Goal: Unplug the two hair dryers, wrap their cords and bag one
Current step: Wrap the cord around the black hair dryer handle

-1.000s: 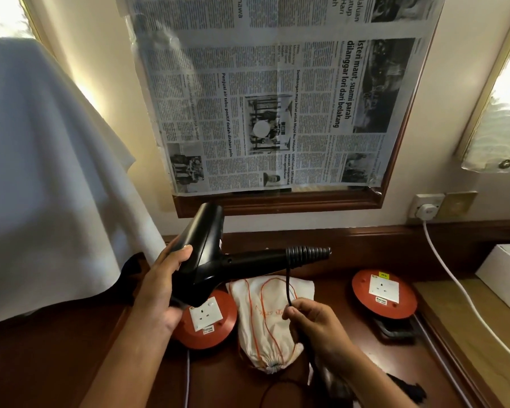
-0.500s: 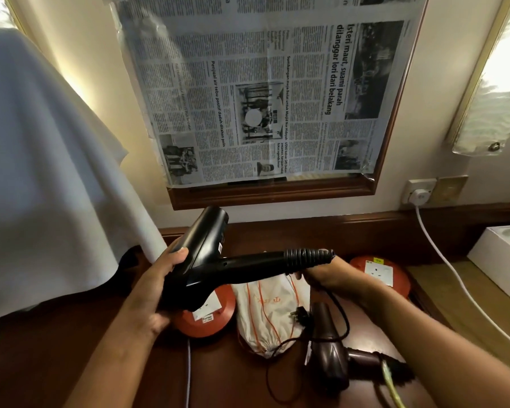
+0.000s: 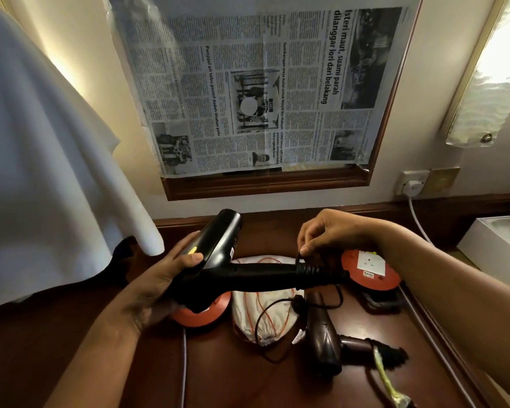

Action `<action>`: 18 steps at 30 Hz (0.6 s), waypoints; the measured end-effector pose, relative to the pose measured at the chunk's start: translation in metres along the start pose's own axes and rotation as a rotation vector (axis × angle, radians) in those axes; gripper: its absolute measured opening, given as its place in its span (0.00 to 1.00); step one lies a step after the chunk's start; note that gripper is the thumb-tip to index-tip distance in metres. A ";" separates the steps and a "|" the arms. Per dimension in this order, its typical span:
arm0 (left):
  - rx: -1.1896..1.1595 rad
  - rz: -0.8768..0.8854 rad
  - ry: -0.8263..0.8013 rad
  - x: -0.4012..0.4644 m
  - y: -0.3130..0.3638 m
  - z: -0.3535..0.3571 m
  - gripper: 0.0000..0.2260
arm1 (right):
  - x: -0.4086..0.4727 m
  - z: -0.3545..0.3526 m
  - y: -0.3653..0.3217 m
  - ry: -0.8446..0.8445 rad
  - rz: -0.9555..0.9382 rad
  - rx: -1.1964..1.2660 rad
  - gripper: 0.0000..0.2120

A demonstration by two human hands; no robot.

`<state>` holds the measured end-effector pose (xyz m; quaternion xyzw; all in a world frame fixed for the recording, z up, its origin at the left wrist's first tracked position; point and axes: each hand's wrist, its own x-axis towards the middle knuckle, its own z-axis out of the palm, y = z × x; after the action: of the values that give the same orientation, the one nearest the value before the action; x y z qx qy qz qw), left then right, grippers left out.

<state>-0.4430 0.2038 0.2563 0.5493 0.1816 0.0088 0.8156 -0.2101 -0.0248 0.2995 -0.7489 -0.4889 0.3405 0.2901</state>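
Observation:
My left hand grips the body of a black hair dryer, held above the desk with its handle pointing right. My right hand pinches the dryer's thin black cord at the ribbed end of the handle. The cord loops down, and its plug hangs over a white drawstring bag with orange strings. A brown hair dryer lies on the desk to the right of the bag, its handle wrapped with a yellow-green tie.
Two orange socket reels sit on the desk, one under the black dryer and one at the right. A white cable runs from a wall socket. A white cloth hangs at left. A newspaper covers the mirror.
My right hand rose from low beside the bag to the ribbed end of the handle, taking the cord with it. The brown dryer came into view as the camera tilted down.

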 end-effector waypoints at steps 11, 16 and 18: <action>0.170 0.035 0.084 0.008 0.003 0.002 0.47 | 0.000 0.002 -0.021 -0.132 0.169 -0.286 0.10; 0.210 0.050 0.115 0.006 0.010 -0.002 0.53 | 0.000 0.003 -0.034 -0.209 0.145 -0.469 0.05; 0.229 0.059 0.138 0.006 0.011 -0.005 0.53 | 0.000 0.003 -0.036 -0.187 0.124 -0.491 0.06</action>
<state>-0.4371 0.2134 0.2630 0.6419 0.2209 0.0497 0.7326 -0.2324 -0.0119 0.3255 -0.7905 -0.5349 0.2967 0.0321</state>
